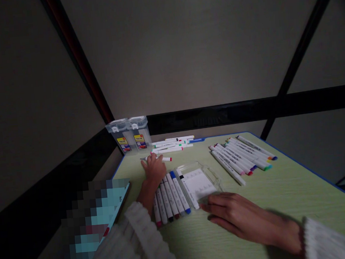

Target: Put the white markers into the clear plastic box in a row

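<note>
My left hand [155, 169] reaches to the far side of the table, its fingers closed over a white marker with a red end [166, 159]. My right hand [232, 213] rests low over the table with fingers stretched out. Its index fingertip is at the near end of a white marker with a black band [189, 192], which lies along the left side of a clear plastic case [197, 164]. A white card [199, 182] shows in that case. Left of it, several markers with coloured ends [174, 198] lie side by side, partly behind my left forearm.
Two clear lidded boxes with yellow labels [140, 141] stand at the back left. Loose markers [172, 144] lie at the table's far edge. Another group of white markers [238, 156] is spread at the right. A blurred-out flat object [107, 215] is at the left edge.
</note>
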{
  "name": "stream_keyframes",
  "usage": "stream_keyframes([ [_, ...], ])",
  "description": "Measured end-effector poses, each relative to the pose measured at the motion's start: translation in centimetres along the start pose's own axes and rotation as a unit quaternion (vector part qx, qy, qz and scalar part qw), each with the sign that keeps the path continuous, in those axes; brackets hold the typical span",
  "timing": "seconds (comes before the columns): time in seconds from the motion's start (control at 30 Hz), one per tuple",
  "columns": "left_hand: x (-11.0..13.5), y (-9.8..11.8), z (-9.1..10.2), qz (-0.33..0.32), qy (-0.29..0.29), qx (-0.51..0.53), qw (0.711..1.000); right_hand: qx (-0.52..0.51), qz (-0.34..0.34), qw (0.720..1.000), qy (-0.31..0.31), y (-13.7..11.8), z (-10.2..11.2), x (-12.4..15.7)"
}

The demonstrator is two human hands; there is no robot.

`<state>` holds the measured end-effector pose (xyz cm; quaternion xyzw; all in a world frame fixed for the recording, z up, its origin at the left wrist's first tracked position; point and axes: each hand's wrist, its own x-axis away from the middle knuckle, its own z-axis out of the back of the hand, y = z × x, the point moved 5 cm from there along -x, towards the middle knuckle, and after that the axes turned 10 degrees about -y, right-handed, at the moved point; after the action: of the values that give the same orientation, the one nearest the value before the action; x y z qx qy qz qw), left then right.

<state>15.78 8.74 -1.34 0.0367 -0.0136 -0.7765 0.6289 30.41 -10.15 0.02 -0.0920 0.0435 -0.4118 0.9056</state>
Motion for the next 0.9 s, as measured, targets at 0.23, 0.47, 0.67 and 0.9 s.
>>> stream_keyframes([
  [0.23,0.01,-0.01,0.04,0.005,-0.003,0.002,1.0,-0.01,0.003,1.0,0.006,-0.06,0.03,0.05],
  [0.47,-0.27,-0.09,-0.13,0.007,-0.014,0.025,1.0,-0.003,-0.003,1.0,-0.004,-0.14,0.09,-0.02],
  [0.67,-0.19,0.15,0.08,-0.006,-0.011,0.032,0.999,-0.006,-0.006,1.0,-0.015,-0.08,-0.01,-0.04],
  [0.9,-0.27,0.27,-0.02,-0.035,0.014,0.05,0.998,-0.003,-0.007,1.0,-0.013,-0.02,-0.09,0.03],
])
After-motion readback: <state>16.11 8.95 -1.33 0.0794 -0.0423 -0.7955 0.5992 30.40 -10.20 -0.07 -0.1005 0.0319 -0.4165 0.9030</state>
